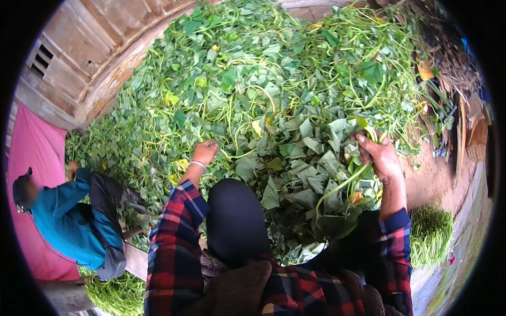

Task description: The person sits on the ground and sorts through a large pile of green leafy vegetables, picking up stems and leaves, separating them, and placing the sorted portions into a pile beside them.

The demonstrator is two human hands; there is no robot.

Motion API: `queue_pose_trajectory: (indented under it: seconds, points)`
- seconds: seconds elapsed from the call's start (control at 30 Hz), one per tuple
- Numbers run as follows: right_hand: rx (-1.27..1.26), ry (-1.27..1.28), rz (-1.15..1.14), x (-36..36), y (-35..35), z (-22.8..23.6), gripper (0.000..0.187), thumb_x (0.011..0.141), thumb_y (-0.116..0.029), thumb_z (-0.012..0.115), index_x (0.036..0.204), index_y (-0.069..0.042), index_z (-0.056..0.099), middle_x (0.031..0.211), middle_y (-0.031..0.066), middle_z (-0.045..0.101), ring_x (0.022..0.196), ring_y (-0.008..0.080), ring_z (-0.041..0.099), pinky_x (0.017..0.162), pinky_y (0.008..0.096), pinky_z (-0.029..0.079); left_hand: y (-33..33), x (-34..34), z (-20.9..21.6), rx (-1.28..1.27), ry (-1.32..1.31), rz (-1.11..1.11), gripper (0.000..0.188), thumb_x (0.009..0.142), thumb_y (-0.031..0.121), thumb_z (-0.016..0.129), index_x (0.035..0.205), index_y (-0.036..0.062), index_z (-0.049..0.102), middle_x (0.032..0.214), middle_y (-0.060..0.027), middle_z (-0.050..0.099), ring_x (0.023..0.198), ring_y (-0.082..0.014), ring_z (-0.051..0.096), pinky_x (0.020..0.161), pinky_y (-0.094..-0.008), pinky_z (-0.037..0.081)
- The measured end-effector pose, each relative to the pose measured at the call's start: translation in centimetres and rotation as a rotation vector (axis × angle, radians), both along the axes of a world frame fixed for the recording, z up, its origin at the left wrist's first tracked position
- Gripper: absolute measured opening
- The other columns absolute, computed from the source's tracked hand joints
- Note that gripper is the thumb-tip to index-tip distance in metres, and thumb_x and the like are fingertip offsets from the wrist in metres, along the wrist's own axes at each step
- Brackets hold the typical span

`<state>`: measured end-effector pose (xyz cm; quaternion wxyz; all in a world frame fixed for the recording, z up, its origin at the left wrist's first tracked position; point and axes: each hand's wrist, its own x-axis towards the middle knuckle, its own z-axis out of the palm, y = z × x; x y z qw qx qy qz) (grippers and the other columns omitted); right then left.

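Observation:
A deep heap of leafy green vines spreads in front of me. My right hand is closed around a small bunch of pale green stems at the right of the heap; the stems hang down toward my lap with leaves attached. My left hand, with a pale band at the wrist, is over the middle-left of the heap. Its fingers are curled together beside a light stem, and what they hold, if anything, is too small to make out. Larger dull-green leaves lie between my hands.
At the left a person in a teal top sits by the heap, against a pink cloth. Bundles of green stems lie at the lower left and right. A wooden wall stands behind; dry sticks lie far right.

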<state>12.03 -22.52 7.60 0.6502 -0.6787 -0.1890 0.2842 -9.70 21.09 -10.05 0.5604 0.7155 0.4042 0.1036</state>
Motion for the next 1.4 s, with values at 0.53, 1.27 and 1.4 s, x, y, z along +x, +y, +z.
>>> queue_pose_trajectory:
  seconds: [0.53, 1.27, 1.4]
  points:
    - [-0.261, 0.03, 0.067, -0.4, 3.0, -3.1, 0.017, 0.084, -0.016, 0.063, 0.093, -0.002, 0.062, 0.081, 0.0012, 0.065, 0.054, 0.005, 0.047, 0.049, 0.0203, 0.039, -1.7, 4.9, -13.6, 0.619, 0.686, -0.607, 0.059, 0.077, 0.031, 0.061, 0.128, 0.0094, 0.041, 0.113, -0.0209, 0.054, 0.106, -0.0358, 0.051, 0.094, -0.0434, 0.037]
    - [-0.205, 0.043, 0.053, -1.1, 3.6, -3.7, 0.017, 0.082, -0.015, 0.065, 0.093, -0.002, 0.062, 0.08, 0.0027, 0.065, 0.053, 0.0042, 0.046, 0.048, 0.0193, 0.038, -0.4, -12.3, 2.3, -0.21, -0.744, 1.006, 0.024, 0.091, 0.027, 0.054, 0.101, 0.0069, 0.046, 0.086, -0.0037, 0.055, 0.065, -0.0138, 0.05, 0.062, -0.0312, 0.048]
    - [-0.236, 0.006, 0.073, -1.1, 3.7, -3.5, 0.014, 0.083, -0.015, 0.064, 0.09, -0.003, 0.063, 0.071, -0.0003, 0.061, 0.052, 0.0044, 0.045, 0.047, 0.0193, 0.036, -3.5, -15.2, 4.5, -0.204, -0.769, 0.87, 0.023, 0.09, 0.026, 0.055, 0.099, 0.0058, 0.049, 0.092, -0.0053, 0.058, 0.067, -0.0136, 0.05, 0.066, -0.0296, 0.048]
